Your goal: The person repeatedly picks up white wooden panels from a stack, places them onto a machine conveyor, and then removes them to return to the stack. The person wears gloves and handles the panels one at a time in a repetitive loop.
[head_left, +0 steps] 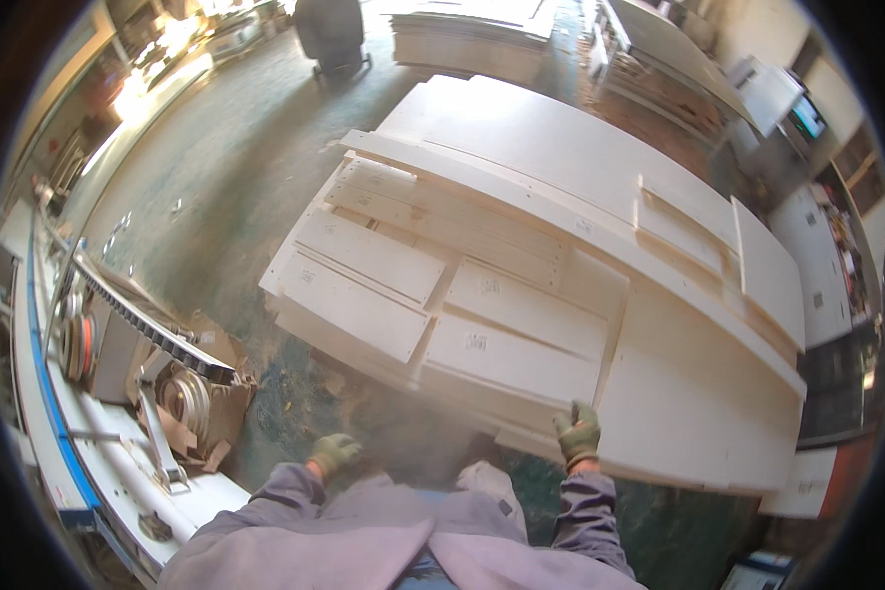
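My right hand [580, 434], in a green work glove, is at the near edge of a stack of pale boards. Thumb and fingers are a little apart, and I see nothing held between them. The closest piece is a narrow white board [516, 359] with a printed label. To its left rests another labelled narrow board [354, 306]. A wide plain panel [697, 376] extends to the right of the hand. My left hand [334, 452], gloved as well, hangs low over the floor in front of my body, away from the boards. Its fingers are partly curled and slightly blurred.
A long batten [531, 199] crosses the stack, with larger panels [516, 125] beyond. At left stands a machine with a white bed [125, 472], a roller rail [155, 321] and edging rolls [184, 397] beside cardboard. More stacked sheets [472, 40] stand at the back.
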Tool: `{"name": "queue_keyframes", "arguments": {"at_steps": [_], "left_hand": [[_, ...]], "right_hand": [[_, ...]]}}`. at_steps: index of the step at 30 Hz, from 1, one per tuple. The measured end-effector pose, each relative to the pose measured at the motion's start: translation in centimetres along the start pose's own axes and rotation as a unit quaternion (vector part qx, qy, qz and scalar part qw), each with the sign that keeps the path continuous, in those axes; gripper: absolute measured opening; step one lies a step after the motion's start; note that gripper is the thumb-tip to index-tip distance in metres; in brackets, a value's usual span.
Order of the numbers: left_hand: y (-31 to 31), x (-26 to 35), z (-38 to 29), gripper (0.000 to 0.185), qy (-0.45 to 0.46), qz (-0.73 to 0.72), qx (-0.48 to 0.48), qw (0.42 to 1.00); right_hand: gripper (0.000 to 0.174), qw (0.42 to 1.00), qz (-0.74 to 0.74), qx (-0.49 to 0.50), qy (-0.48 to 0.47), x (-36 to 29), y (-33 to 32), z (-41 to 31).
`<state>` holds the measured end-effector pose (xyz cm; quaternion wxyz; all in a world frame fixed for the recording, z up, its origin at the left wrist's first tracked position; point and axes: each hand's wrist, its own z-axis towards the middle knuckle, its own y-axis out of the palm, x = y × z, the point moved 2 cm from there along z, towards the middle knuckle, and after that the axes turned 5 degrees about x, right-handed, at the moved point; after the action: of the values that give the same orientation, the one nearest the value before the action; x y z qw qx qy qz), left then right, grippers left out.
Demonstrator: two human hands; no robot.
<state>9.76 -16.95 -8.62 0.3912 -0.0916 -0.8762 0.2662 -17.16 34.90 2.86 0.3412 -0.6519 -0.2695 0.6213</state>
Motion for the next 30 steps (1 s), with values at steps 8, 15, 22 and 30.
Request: {"name": "queue_keyframes", "arguments": {"at_steps": [8,15,22,30], "left_hand": [[9.0,17.5,-5.0,0.049,0.009,-0.024,-0.002,1.000],[9.4,23.9,-6.2,0.054,-0.094,0.061,-0.024,0.993],[9.0,28.1,-1.0,0.048,-0.080,-0.011,0.034,0.996],[6.6,31.6,10.3,0.055,0.005,-0.021,0.126,0.992]], "right_hand": [[0.108,0.962,-0.223,-0.070,-0.143,-5.6,0.1,36.2],[0.126,0.897,-0.391,-0.170,-0.113,-7.6,0.9,48.3],[0.101,0.871,-0.413,-0.229,-0.138,-7.0,1.0,49.8],[0.073,0.870,-0.384,-0.198,-0.237,-4.9,0.3,40.9]]}}
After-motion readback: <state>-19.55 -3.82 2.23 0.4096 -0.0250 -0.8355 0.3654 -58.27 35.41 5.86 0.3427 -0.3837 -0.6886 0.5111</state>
